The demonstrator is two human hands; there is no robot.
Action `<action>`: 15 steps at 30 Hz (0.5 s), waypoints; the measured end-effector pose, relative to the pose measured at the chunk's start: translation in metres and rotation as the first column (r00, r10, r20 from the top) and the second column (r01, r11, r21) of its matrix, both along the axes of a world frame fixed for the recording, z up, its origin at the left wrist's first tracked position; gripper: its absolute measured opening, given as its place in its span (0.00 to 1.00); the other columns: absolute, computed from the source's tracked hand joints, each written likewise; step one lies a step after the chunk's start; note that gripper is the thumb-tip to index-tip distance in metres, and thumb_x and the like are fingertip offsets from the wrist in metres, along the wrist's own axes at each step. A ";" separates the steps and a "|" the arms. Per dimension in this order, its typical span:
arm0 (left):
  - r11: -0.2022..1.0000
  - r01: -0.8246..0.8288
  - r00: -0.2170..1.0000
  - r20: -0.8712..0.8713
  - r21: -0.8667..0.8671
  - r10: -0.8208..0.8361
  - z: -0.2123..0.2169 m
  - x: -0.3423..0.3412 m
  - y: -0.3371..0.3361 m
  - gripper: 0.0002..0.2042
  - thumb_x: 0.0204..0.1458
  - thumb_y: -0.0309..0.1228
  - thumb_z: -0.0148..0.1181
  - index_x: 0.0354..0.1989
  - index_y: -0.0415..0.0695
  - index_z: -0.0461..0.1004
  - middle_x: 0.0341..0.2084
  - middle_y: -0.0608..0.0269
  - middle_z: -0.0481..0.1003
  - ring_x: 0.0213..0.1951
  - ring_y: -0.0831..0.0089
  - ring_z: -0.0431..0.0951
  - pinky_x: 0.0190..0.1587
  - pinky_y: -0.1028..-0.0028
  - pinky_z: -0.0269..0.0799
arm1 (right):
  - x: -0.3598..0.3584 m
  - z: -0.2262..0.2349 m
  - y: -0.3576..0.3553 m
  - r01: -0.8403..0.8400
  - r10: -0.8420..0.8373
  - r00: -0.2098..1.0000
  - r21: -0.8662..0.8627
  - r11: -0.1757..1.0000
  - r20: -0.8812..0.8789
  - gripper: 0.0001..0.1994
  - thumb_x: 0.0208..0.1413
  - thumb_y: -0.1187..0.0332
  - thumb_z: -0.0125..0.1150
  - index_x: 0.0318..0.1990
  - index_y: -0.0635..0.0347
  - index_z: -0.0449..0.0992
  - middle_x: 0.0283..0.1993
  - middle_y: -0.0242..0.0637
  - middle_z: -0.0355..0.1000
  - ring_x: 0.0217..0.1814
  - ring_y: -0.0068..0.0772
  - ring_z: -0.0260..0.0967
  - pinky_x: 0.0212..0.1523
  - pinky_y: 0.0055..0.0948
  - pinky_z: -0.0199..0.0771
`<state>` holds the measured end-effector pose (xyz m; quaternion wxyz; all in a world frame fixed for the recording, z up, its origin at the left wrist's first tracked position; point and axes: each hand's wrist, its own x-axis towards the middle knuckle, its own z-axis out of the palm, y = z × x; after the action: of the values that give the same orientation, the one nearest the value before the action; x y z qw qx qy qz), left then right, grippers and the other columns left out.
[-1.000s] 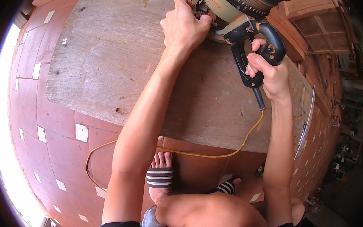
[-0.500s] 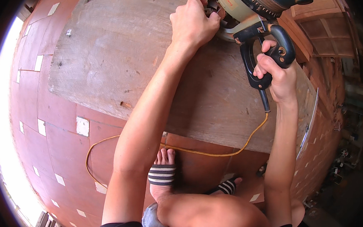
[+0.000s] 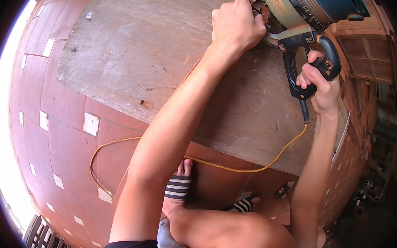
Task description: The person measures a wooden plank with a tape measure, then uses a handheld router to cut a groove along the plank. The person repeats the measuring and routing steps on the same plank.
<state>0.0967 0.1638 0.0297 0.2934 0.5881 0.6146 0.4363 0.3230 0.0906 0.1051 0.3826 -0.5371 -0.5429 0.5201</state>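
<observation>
A large wood router with a blue motor housing, a cream body and a black loop handle lies tipped on its side at the upper right. My right hand is wrapped round that black handle. At the open base end of the tool, my left hand is closed on its edge, thumb near the dark opening; what its far fingers touch is hidden. Beneath both hands is a worn wooden board. A yellow power cord runs from the handle and loops left over the floor.
Reddish floor tiles with small white squares surround the board. Panelled wooden pieces stand at the right, with dark clutter below them. A slatted item is at the lower left. My sandalled foot is close to the cord.
Both hands and the router have shifted to the right in the picture, and the board's view has shifted slightly too. Both grips look the same.
</observation>
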 end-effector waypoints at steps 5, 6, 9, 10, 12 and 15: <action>0.999 -0.025 0.998 -0.054 0.025 0.026 0.004 0.000 -0.004 0.22 0.52 0.34 0.67 0.50 0.34 0.69 0.34 0.37 0.82 0.40 0.39 0.84 0.51 0.51 0.78 | 0.005 0.000 0.003 0.002 -0.002 0.998 0.002 1.000 -0.062 0.09 0.60 0.79 0.61 0.47 0.63 0.72 0.29 0.30 0.68 0.24 0.23 0.66 0.33 0.31 0.74; 1.000 -0.027 0.999 -0.045 -0.004 0.027 0.004 0.000 -0.004 0.21 0.53 0.36 0.67 0.50 0.37 0.70 0.34 0.39 0.82 0.42 0.40 0.83 0.52 0.51 0.76 | 0.006 0.000 0.004 -0.010 0.010 0.998 -0.003 1.000 -0.061 0.10 0.61 0.79 0.61 0.48 0.63 0.72 0.31 0.31 0.69 0.25 0.23 0.67 0.33 0.32 0.74; 0.998 -0.031 1.000 -0.001 -0.051 0.031 0.008 0.001 -0.007 0.20 0.54 0.37 0.67 0.49 0.38 0.70 0.34 0.40 0.82 0.43 0.40 0.83 0.52 0.50 0.76 | 0.010 -0.001 0.007 -0.016 0.015 0.998 -0.009 1.000 -0.059 0.10 0.61 0.79 0.61 0.48 0.63 0.72 0.31 0.31 0.68 0.25 0.23 0.67 0.33 0.32 0.74; 0.999 -0.032 0.999 0.002 -0.042 0.032 0.007 0.001 -0.007 0.20 0.54 0.37 0.67 0.49 0.38 0.70 0.34 0.40 0.82 0.43 0.40 0.83 0.51 0.50 0.76 | 0.010 -0.001 0.008 -0.024 0.024 0.998 -0.009 1.000 -0.061 0.10 0.61 0.79 0.61 0.48 0.63 0.72 0.31 0.31 0.68 0.25 0.23 0.67 0.33 0.32 0.74; 0.999 -0.033 0.999 0.001 -0.031 0.033 0.006 0.000 -0.007 0.20 0.53 0.36 0.67 0.48 0.38 0.70 0.34 0.40 0.82 0.42 0.40 0.83 0.51 0.50 0.77 | 0.012 -0.002 0.010 -0.040 0.039 0.997 -0.007 0.999 -0.067 0.10 0.61 0.79 0.61 0.48 0.63 0.71 0.31 0.31 0.69 0.25 0.24 0.67 0.34 0.32 0.74; 0.999 -0.033 0.999 -0.002 -0.035 0.032 0.006 0.000 -0.006 0.20 0.53 0.36 0.67 0.48 0.38 0.70 0.34 0.39 0.82 0.41 0.39 0.83 0.51 0.50 0.77 | 0.013 -0.003 0.012 -0.045 0.045 0.997 0.002 0.999 -0.067 0.10 0.61 0.78 0.61 0.48 0.63 0.71 0.32 0.31 0.69 0.25 0.24 0.67 0.34 0.32 0.74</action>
<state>0.0970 0.1574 0.0358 0.2959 0.5733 0.6318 0.4296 0.3361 0.1023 0.1024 0.3888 -0.5069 -0.5420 0.5460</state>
